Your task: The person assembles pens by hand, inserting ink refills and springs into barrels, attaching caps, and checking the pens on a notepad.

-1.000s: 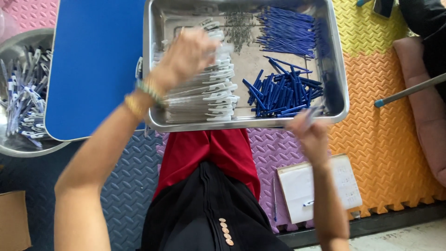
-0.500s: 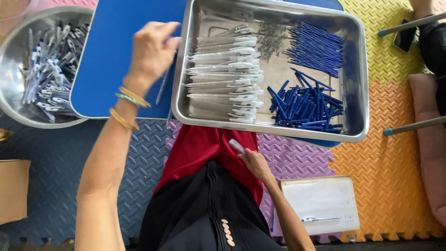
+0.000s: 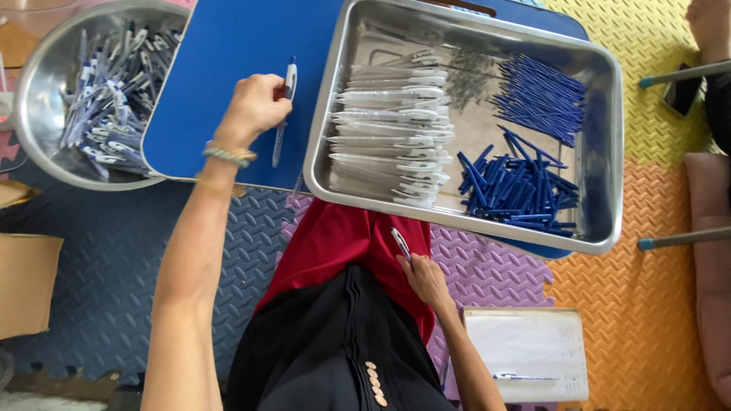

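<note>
Left hand (image 3: 255, 106), arm stretched forward, pinches a slim white-and-blue plastic pen (image 3: 283, 108) over the blue tabletop (image 3: 221, 76), just left of the steel tray (image 3: 601, 152). Right hand (image 3: 425, 278), now lower over the lap than half a second ago, pinches a clear pen barrel (image 3: 400, 243).

bowl (image 3: 46, 144) left of table (image 3: 221, 68) | tray (image 3: 601, 152) on table, right | notepad (image 3: 525, 350) on floor below tray

Bright, even daylight; soft shadows; mild glare on the steel tray (image 3: 609, 152); sharp focus, slight edge distortion.
</note>
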